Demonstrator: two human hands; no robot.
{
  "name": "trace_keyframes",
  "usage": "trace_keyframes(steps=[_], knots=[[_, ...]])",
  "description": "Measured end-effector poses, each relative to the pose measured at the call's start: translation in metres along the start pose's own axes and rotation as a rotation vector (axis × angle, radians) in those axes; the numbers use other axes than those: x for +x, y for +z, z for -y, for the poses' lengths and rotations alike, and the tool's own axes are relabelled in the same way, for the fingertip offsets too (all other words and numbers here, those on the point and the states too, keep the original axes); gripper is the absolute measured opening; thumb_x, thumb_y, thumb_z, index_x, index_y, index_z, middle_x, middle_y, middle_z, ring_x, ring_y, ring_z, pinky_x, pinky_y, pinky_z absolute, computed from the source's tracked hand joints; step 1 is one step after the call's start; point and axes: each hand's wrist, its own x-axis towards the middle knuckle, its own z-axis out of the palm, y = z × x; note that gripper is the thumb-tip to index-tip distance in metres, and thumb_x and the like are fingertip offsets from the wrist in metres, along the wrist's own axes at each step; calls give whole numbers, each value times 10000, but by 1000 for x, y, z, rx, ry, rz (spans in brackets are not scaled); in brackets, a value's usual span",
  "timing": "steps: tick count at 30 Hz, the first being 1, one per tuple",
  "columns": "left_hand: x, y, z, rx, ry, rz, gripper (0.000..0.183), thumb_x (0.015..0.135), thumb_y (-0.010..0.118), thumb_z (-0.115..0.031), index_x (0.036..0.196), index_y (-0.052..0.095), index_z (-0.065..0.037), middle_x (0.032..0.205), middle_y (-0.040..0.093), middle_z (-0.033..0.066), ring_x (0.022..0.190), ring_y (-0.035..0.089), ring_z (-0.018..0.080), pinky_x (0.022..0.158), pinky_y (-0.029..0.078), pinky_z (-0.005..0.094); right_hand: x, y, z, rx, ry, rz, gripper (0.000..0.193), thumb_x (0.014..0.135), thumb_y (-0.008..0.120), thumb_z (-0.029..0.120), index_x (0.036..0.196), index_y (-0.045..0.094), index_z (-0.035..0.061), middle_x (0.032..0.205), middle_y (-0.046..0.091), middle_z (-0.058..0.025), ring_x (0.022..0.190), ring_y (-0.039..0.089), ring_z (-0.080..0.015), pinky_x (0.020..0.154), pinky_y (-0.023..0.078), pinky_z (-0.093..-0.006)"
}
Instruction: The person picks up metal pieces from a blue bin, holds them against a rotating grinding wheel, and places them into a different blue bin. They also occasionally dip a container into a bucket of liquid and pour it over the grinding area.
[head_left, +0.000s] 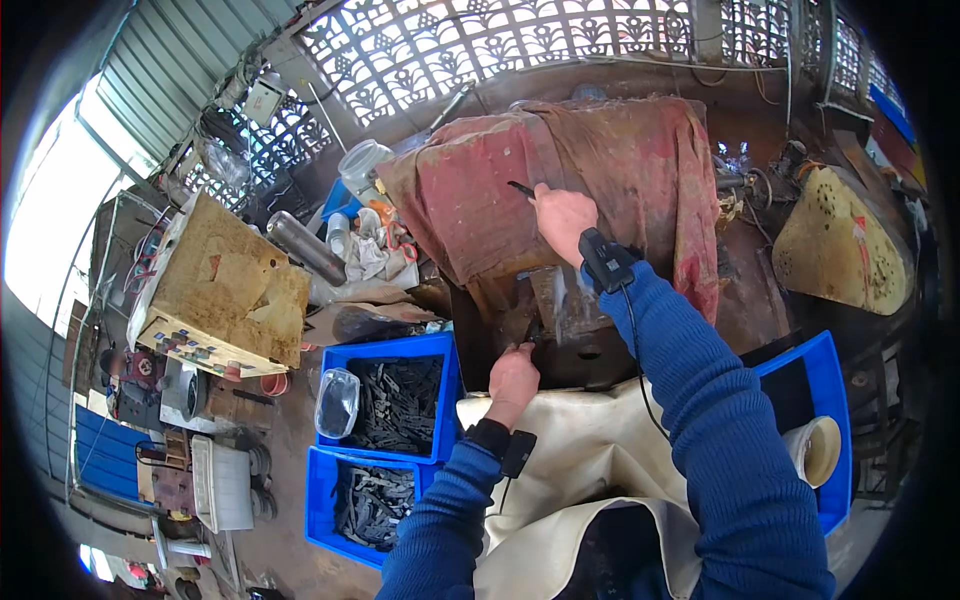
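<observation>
My right hand reaches out over a machine draped with a stained red cloth. Its fingers are closed on a slim dark piece that points to the left. Nearer to me, my left hand is held low at the machine's front, by its brown metal bed. Its fingers are pinched together, and a small dark tip shows at them; what it belongs to I cannot make out. A cream apron covers my lap.
Left of my left arm stand two blue bins, the far bin and the near bin, both with dark flat pieces. A clear plastic tub rests on the far one. Another blue bin holds a cream container. A rusty box stands left.
</observation>
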Motion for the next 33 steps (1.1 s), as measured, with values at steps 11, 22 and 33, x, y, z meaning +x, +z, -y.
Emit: trace_keyframes(steps=[11,22,33], knots=[[1,-3,-2,-8,-67,88,320,828,516,-56,1100,668,-126,1087,640,144,953,647,336,800,540,413,0,1,1,-5,20,3,240,931,535,279,853,583,56,696,662,-157,659,666,-358,565,510,-480],[0,-9,-10,2,-131,110,321,838,511,-73,1105,677,-139,1119,639,141,985,642,338,833,535,408,1,5,-1,-22,26,15,217,928,533,260,853,583,63,688,661,-151,656,669,-351,561,514,-472],[1,-6,-3,22,-111,27,312,824,520,-57,1082,683,-122,1050,643,150,954,638,333,825,529,415,-3,-23,4,109,62,93,265,944,514,299,884,570,47,750,653,-207,731,646,-414,624,497,-531]])
